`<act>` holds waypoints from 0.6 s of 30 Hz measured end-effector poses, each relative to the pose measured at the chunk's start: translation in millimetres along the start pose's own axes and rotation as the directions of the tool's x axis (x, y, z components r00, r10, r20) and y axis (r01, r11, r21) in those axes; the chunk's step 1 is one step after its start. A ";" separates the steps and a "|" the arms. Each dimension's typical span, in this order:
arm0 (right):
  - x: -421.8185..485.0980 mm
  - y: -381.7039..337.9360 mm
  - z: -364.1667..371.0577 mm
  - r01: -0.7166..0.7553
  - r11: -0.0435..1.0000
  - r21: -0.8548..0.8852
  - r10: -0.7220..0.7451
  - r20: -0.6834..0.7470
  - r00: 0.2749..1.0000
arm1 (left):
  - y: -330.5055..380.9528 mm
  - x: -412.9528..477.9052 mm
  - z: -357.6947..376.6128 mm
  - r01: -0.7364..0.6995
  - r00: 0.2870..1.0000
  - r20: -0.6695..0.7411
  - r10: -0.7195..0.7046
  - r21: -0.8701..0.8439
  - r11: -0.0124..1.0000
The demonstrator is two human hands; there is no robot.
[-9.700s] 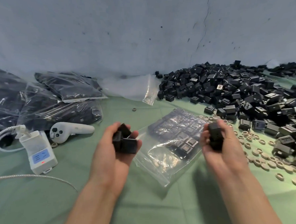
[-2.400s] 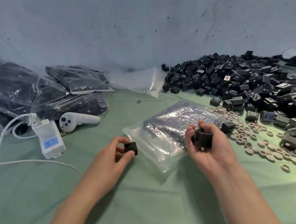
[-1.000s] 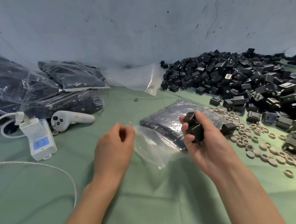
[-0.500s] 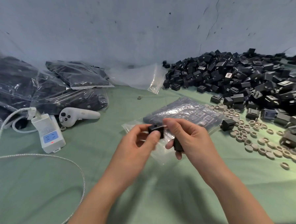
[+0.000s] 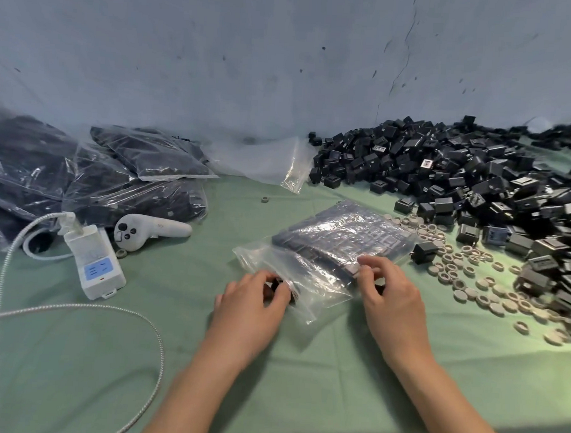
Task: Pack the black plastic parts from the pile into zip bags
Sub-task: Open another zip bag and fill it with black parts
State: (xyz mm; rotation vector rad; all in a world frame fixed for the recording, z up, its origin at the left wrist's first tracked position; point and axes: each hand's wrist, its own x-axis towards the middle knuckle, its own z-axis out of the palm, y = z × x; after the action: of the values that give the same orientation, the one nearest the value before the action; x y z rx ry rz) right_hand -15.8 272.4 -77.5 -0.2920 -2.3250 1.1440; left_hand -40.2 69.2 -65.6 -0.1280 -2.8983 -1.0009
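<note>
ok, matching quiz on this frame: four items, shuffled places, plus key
1 pile of black parts
2 filled bags
3 white controller
4 grey rings

A left, by the wall
B scattered between the pile and the zip bag
C right, along the wall
D just in front of the filled bags

Pairs: 1-C, 2-A, 3-D, 4-B

Clear zip bag [image 5: 310, 279] flat at centre, black parts [image 5: 342, 241] packed inside; big loose pile [image 5: 461, 179] behind-right.
</note>
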 end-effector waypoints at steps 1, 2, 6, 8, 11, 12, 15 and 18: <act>0.6 -0.3 -0.9 -0.027 0.999 0.034 0.027 -0.002 1.000 | -1.2 -0.4 -1.2 -0.028 0.999 0.045 0.026 0.053 0.998; 0.9 -0.9 -1.3 -0.053 0.996 0.066 0.053 0.000 0.999 | -3.2 -0.7 -3.1 -0.051 0.995 0.085 0.043 0.089 0.995; 2.1 -1.6 -6.0 -0.111 0.978 0.177 0.110 0.018 0.994 | -5.1 -0.7 -2.2 -0.149 0.987 0.084 0.135 0.191 0.970; 2.2 -1.3 -7.7 -0.126 0.967 0.222 0.124 0.022 0.992 | -1.7 1.9 0.9 -0.186 0.981 0.086 0.172 0.204 0.961; 3.9 -1.6 -9.2 -0.132 0.959 0.249 0.131 0.022 0.991 | -0.2 8.5 4.6 -0.219 0.975 0.082 0.206 0.198 0.955; 3.9 -1.7 -9.5 -0.132 0.960 0.247 0.131 0.024 0.991 | 0.2 11.2 5.3 -0.230 0.973 0.084 0.217 0.201 0.952; 3.9 -2.9 -10.9 -0.153 0.955 0.255 0.148 0.038 0.988 | 1.7 18.5 6.8 -0.260 0.965 0.083 0.248 0.185 0.948; 5.7 -5.4 -12.0 -0.220 0.930 0.294 0.209 0.068 0.975 | 3.4 22.4 8.2 -0.287 0.958 0.053 0.282 0.126 0.950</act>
State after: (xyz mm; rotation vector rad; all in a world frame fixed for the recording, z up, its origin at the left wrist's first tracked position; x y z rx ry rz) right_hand -13.8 279.4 -65.2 -0.4231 -2.1460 1.6007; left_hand -62.5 78.2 -67.8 -0.5432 -2.8534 -0.7626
